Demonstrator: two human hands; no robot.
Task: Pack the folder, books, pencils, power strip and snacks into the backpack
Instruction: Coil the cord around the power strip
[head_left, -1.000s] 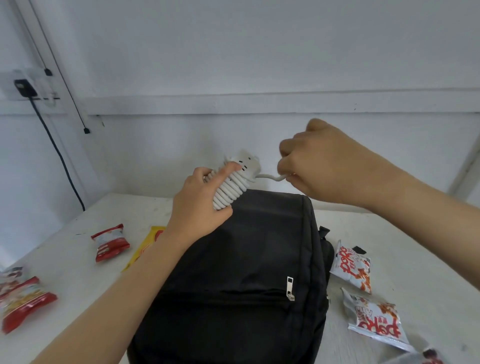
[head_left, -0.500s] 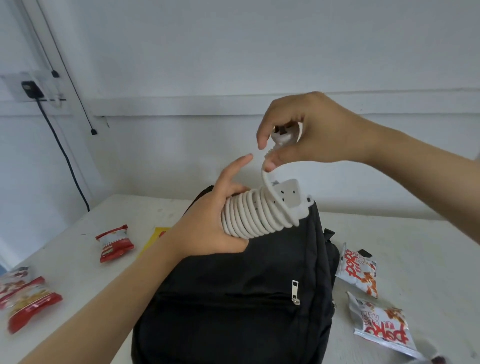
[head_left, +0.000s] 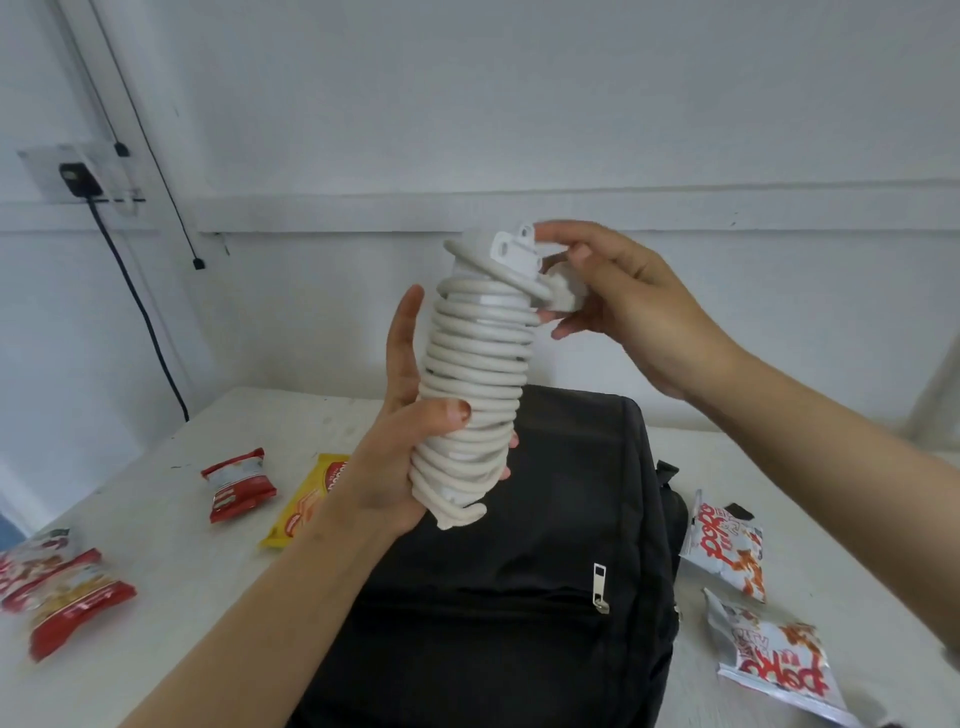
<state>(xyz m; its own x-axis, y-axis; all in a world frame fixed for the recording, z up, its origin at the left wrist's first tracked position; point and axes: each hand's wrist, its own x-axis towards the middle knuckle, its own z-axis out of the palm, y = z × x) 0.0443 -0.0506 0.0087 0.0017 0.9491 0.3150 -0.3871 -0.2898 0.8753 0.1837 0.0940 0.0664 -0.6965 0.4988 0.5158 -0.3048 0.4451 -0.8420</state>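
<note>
A white power strip (head_left: 478, 374) with its cord wound round it in many coils stands nearly upright in the air above a black backpack (head_left: 519, 597). My left hand (head_left: 400, 447) grips its lower half. My right hand (head_left: 613, 291) pinches the white plug (head_left: 563, 293) against the top of the coils. The backpack lies flat on the white table (head_left: 156, 597), its front pocket zip closed. Red snack packs (head_left: 236, 483) and a yellow one (head_left: 311, 499) lie to its left, and white snack packs (head_left: 727, 545) to its right.
More red snack packs (head_left: 62, 592) lie at the table's left edge. Another white snack pack (head_left: 774, 670) sits near the front right. A wall socket with a black plug (head_left: 78, 176) and a hanging cable is on the left wall. The wall runs close behind the table.
The power strip has risen from just above the backpack and turned upright. My right hand brought the plug down against the coil top, and my left hand now grips lower.
</note>
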